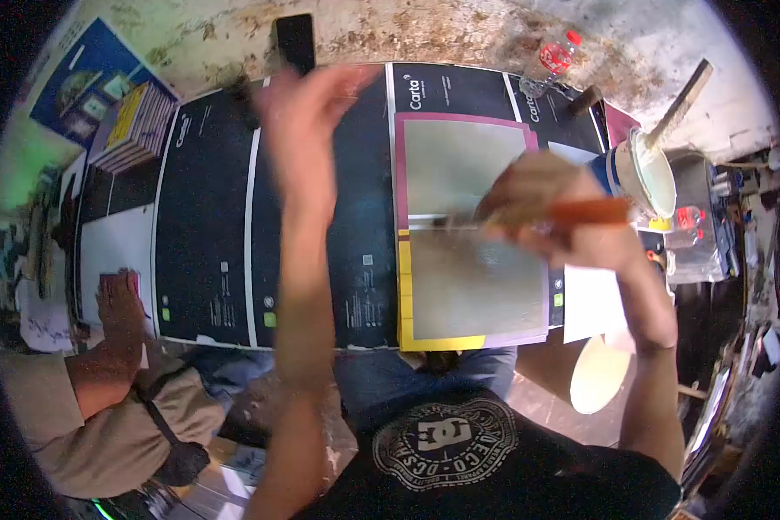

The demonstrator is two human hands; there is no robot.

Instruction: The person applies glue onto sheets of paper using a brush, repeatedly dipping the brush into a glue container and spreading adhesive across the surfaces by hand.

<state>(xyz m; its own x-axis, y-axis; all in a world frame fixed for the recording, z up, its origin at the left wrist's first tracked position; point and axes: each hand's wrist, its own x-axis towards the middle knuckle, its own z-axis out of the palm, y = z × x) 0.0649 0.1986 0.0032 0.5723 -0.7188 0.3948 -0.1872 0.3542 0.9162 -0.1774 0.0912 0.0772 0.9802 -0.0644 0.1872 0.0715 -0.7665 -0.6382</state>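
Brush over the framed sheets, left hand raised

Head view: in the right half of the frame, the right hand [594, 241] is above the pale grey sheets [481, 282]. Its grip is closed around the orange handle [589, 211] of a brush, whose far end points left over the sheets. Both are smeared by motion, so the finger placement and any contact between brush and sheets cannot be told.

The grey sheets lie at centre right on the surface, with purple margins at the top and sides and a yellow margin at the lower left. A pale band crosses them near mid-height. Under and around them are dark panels [204, 217], some printed "Carta".

The left hand [303, 113] is at upper centre, over the dark panels and just below a black phone [295, 42]. It is blurred too; its grip looks spread, the fingers apart, with nothing visible in it.

At upper right, a bucket [653, 180] holds a slanting stick [680, 106], and a red-capped bottle [553, 62] is farther up and left. A white sheet [594, 299] lies right of the grey ones. At upper left is a stack of books [133, 128]. At lower left, another person's hand [122, 303] rests on a pink item over a white sheet
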